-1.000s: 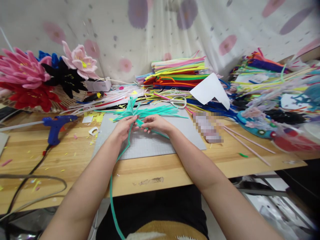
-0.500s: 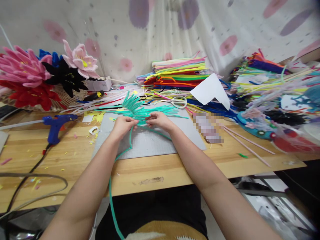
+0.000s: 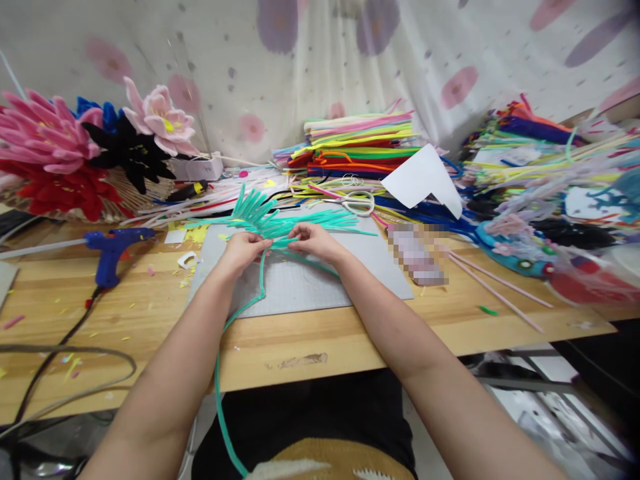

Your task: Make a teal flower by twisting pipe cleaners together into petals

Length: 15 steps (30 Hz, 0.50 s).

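Observation:
My left hand (image 3: 246,251) is closed on the near end of a fan of turquoise pipe cleaners (image 3: 253,212), whose looped tips spread upward. My right hand (image 3: 315,241) pinches a turquoise strand just to the right of it, fingertips a short way from the left ones. From between the hands a long turquoise pipe cleaner (image 3: 262,280) drops, bends, and hangs over the table edge towards my lap. More turquoise pipe cleaners (image 3: 340,220) lie behind my right hand. Under the work is a grey board (image 3: 300,293). My fingers hide where the strands join.
A blue glue gun (image 3: 111,253) lies at left with its cord. Fuzzy flowers (image 3: 160,120) stand at back left. Scissors (image 3: 360,202), bundled pipe cleaners (image 3: 360,147) and white paper (image 3: 425,177) are at the back. A pixelated object (image 3: 417,253) lies right of the board.
The turquoise fan has tipped and shifted slightly left with my left hand. My right hand has stayed nearly in place, its fingers now a little further from the left ones.

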Available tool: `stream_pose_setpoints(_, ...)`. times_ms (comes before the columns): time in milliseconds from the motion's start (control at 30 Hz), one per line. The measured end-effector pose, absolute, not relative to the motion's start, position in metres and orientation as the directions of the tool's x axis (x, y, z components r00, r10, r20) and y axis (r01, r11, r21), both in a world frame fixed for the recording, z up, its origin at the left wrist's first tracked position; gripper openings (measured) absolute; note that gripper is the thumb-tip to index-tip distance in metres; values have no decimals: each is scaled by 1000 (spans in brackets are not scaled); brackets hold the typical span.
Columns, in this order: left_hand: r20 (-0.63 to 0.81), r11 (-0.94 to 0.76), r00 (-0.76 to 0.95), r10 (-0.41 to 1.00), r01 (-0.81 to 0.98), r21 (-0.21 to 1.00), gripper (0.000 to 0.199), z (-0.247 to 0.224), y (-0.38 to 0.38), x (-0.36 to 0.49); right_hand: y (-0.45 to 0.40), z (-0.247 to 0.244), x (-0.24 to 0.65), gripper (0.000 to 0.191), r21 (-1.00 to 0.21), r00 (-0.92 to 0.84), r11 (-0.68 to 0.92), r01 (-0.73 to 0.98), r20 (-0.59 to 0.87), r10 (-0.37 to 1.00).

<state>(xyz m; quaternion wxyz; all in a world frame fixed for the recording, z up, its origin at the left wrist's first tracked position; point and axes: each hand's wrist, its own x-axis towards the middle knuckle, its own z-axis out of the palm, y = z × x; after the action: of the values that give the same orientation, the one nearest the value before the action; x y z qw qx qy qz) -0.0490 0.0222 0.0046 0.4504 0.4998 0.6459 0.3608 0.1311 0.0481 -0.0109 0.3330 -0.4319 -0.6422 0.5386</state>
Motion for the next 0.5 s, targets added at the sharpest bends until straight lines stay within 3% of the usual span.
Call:
stream_pose_setpoints(100, -236, 246, -72, 969, 349, 904, 32, 3, 22, -48, 51, -10, 134, 20, -943, -388, 176, 283, 55, 920)
stream_pose_setpoints(300, -223, 192, 9, 975, 473, 860, 31, -8, 25, -52, 50, -11, 140, 19, -862, -445, 300, 409, 99, 890)
stream_pose_setpoints(500, -168, 125, 36, 985, 523, 843, 30, -14, 30, -60, 50, -14, 137, 24, -896, -417, 224, 383, 48, 908)
